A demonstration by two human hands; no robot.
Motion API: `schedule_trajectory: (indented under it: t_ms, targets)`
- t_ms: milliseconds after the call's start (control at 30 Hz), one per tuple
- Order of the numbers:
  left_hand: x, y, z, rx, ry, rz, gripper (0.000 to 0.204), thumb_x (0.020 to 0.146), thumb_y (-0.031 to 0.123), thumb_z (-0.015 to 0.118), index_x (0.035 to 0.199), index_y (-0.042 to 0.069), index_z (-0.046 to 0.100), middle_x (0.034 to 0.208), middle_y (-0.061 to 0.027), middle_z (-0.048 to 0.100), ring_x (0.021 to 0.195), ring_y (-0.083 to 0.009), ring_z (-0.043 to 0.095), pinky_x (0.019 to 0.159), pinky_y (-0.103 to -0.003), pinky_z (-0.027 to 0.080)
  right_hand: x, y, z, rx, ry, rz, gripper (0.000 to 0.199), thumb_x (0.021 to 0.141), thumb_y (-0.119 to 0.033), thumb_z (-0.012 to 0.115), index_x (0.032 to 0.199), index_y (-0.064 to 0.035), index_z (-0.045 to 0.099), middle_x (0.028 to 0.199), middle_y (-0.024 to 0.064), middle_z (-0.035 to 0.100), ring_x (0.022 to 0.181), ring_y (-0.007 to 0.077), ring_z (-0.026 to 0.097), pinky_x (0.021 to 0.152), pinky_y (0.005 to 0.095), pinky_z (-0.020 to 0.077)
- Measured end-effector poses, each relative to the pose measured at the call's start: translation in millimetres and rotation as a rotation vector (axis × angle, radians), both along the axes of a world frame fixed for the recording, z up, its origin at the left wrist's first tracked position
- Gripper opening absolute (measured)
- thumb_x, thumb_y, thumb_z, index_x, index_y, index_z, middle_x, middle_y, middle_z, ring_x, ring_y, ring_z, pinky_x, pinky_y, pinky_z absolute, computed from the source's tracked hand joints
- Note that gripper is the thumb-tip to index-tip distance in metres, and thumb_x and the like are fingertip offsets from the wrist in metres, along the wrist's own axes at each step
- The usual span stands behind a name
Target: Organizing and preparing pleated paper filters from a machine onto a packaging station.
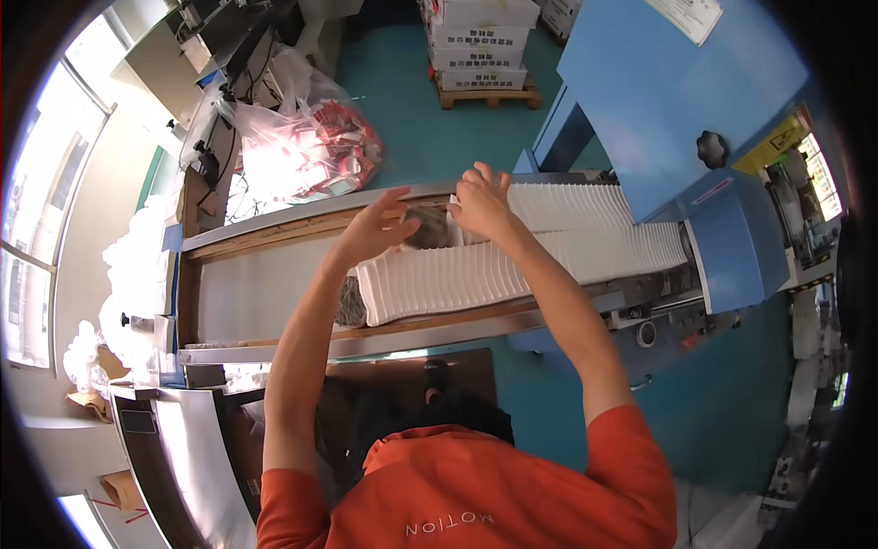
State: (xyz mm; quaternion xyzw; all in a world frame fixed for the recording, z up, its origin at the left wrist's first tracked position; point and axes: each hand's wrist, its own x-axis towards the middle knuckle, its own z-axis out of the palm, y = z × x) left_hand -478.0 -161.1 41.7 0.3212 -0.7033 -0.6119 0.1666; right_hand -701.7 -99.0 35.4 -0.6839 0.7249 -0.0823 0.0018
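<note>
Two rows of thin white pieces, standing on edge and packed close, lie along a tray-like conveyor bed. The near row [439,285] reaches farther left than the far row [567,203]. My left hand [373,229] hovers at the left end of the rows, its fingers apart and nothing in them. Beside it is a blurred grey block [426,229]. At the left end of the far row is my right hand [482,206], its fingers bent together; what they grip is hidden. Against the near row's left end rests another grey block [350,302].
The bed has wooden and metal rails [274,231]. A blue machine housing [677,101] stands over its right end. Beyond the bed sit a clear bag of red and white scraps [320,151] and a stack of white boxes [480,46] on a wooden pallet [489,94].
</note>
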Motion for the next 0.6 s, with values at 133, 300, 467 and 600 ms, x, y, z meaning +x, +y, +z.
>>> schedule_trajectory:
  t_ms: [133,300,467,600]
  targets:
    - [20.4,34.1,11.3,-0.104,0.233,0.152,0.060,0.092,0.022,0.065,0.143,0.011,0.038,0.137,-0.0125,0.049,0.121,-0.0215,0.052,0.098,-0.034,0.044,-10.7,71.8,7.6,-0.433,-0.309,-0.043,0.021,0.081,-0.024,0.069,0.093,-0.0076,0.062,0.106,0.0089,0.058,0.114,0.0301,0.048,0.093,0.0555,0.0316]
    - [118.6,93.7,21.7,-0.606,-0.339,0.056,0.087,0.064,0.027,0.086,0.139,0.010,0.045,0.140,-0.0168,0.044,0.128,-0.0349,0.045,0.104,-0.043,0.040,-23.2,197.7,4.0,-0.720,-0.370,-0.325,0.012,0.085,-0.011,0.066,0.094,-0.0061,0.060,0.097,0.0097,0.061,0.098,0.0310,0.054,0.085,0.0440,0.0404]
    - [139.6,89.0,-12.4,-0.768,-0.250,0.182,0.073,0.061,0.017,0.086,0.127,0.009,0.056,0.138,-0.0167,0.046,0.115,-0.0327,0.055,0.093,-0.043,0.048,-21.5,247.4,-24.9,-0.737,-0.373,-0.602,0.018,0.088,-0.010,0.063,0.103,-0.0036,0.057,0.103,0.0119,0.059,0.099,0.0308,0.052,0.086,0.0429,0.0422]
    - [152.3,64.0,-34.2,-0.504,-0.361,0.571,0.031,0.080,0.016,0.073,0.104,0.001,0.062,0.096,-0.0121,0.066,0.091,-0.0218,0.063,0.080,-0.033,0.050,-56.8,232.8,-20.6,-0.780,-0.411,-0.662,0.026,0.090,-0.015,0.062,0.111,-0.0016,0.055,0.109,0.0149,0.055,0.105,0.0358,0.049,0.089,0.0462,0.0400]
